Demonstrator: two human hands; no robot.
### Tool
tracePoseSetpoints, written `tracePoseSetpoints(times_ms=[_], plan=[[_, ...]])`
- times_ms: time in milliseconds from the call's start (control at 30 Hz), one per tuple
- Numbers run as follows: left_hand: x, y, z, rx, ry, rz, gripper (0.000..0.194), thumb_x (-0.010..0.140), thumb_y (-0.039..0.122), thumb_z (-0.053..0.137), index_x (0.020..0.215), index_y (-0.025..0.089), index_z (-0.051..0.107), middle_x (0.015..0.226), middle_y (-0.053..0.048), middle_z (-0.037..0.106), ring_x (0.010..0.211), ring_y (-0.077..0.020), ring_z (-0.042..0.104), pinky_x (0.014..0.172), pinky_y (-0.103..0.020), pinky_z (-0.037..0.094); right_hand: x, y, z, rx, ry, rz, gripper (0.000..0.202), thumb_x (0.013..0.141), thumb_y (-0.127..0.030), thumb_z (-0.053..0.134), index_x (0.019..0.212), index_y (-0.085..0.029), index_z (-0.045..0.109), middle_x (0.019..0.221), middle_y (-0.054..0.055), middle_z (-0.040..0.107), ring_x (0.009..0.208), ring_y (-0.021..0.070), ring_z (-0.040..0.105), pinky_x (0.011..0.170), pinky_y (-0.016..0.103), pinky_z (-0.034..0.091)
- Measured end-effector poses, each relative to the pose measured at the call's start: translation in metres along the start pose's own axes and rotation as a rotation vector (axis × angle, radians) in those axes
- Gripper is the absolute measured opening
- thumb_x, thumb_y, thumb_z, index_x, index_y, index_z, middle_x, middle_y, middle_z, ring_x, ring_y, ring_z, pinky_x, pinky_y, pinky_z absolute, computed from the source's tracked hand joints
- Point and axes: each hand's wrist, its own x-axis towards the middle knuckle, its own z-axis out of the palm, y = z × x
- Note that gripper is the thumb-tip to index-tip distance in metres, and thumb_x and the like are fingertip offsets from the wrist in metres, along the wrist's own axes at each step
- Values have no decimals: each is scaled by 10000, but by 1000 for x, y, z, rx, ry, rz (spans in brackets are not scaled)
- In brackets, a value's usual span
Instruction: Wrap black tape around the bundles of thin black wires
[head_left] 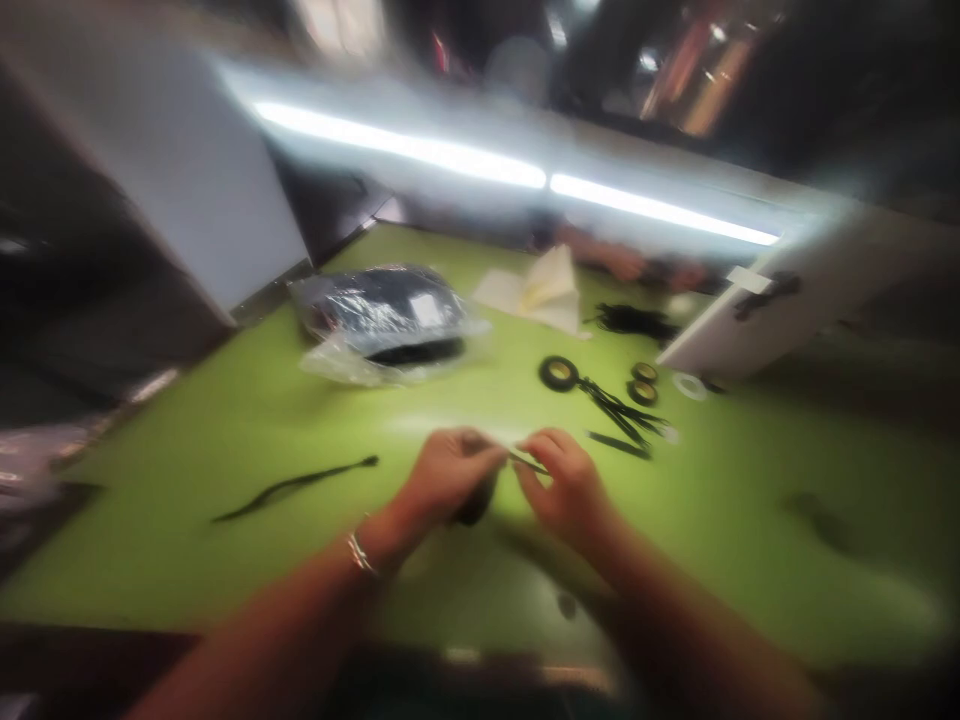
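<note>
My left hand (pixel 444 475), with a silvery bracelet at the wrist, is closed in a pinch near the middle of the green table (pixel 225 420). Facing it, my right hand (pixel 568 482) pinches a thin dark strip (pixel 531 464), and the strip's other end meets my left thumb and fingertips. Below the left fingers hangs a dark rounded thing (pixel 472 507), mostly covered by the hand and too blurred to name. To the left lies a thin black cable-like piece (pixel 296 482), apart from both hands.
A clear plastic bag (pixel 390 315) with dark contents lies behind my hands. At right are black tape rolls (pixel 559 373), thin black strips (pixel 619 412), a white ring (pixel 689 386) and a black bundle (pixel 634 320). Another person's hands (pixel 611 258) show beyond open papers (pixel 551 287).
</note>
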Motion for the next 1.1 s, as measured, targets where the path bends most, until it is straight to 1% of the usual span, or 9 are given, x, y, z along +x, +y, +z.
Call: tracePoseSetpoints(times_ms=[100, 333, 433, 600, 733, 833, 900, 1000, 1100], plan=[[0, -4, 2, 162, 34, 70, 258, 720, 389, 710, 719, 131, 721, 583, -28, 645, 535, -129, 536, 522, -239, 404, 1, -2, 0, 126, -63, 43, 145, 891, -147, 484, 919, -203, 615, 800, 33, 632, 728, 151, 578, 667, 281, 479], [1, -5, 3, 181, 50, 131, 256, 704, 392, 726, 702, 137, 702, 646, -43, 683, 570, -139, 563, 550, -234, 433, 3, -6, 0, 193, -53, 125, 132, 863, -151, 517, 776, -205, 601, 696, 0, 606, 644, 129, 541, 605, 253, 436], [2, -4, 2, 181, 25, 103, 266, 722, 400, 708, 740, 135, 701, 636, -40, 672, 553, -136, 560, 529, -235, 429, 3, -6, 0, 156, -32, 163, 132, 841, -167, 549, 716, -206, 567, 660, -12, 577, 613, 123, 513, 580, 249, 406], [5, -4, -1, 90, -130, 62, 298, 679, 359, 749, 858, 125, 705, 674, -54, 674, 594, -154, 604, 548, -253, 463, 2, -5, 1, 103, -1, 154, 125, 848, -162, 523, 736, -208, 553, 667, -9, 566, 617, 127, 507, 582, 254, 398], [5, -7, 0, 55, -96, 2, 268, 712, 351, 712, 854, 124, 687, 564, -12, 604, 498, -125, 549, 493, -242, 432, 0, -4, 4, 46, 32, 65, 103, 855, -157, 514, 776, -208, 557, 694, 0, 562, 654, 140, 514, 623, 267, 414], [7, -8, 0, 44, -74, 41, 289, 676, 319, 748, 880, 120, 700, 774, -65, 674, 661, -148, 609, 602, -251, 479, 0, -4, 4, 35, 53, 45, 97, 856, -140, 512, 795, -203, 555, 703, 1, 560, 661, 138, 513, 628, 265, 414], [7, -7, 0, 5, -134, 48, 316, 670, 323, 762, 903, 113, 719, 904, -101, 686, 743, -167, 623, 651, -261, 489, 0, -3, 4, 53, 57, 47, 94, 856, -133, 514, 806, -201, 555, 710, 0, 561, 666, 135, 515, 627, 260, 415], [6, -4, 0, -82, -268, -5, 330, 720, 376, 732, 893, 96, 732, 747, -86, 679, 626, -150, 593, 580, -262, 466, 0, -4, 2, 64, 58, 46, 88, 860, -138, 523, 805, -202, 549, 710, -4, 556, 664, 133, 510, 620, 258, 413], [4, -3, 1, -140, -295, -2, 307, 731, 382, 729, 834, 93, 726, 583, -47, 627, 529, -132, 550, 523, -252, 436, 0, -4, 2, 64, 61, 51, 97, 870, -136, 519, 805, -204, 542, 709, -4, 551, 669, 135, 508, 621, 261, 419]])
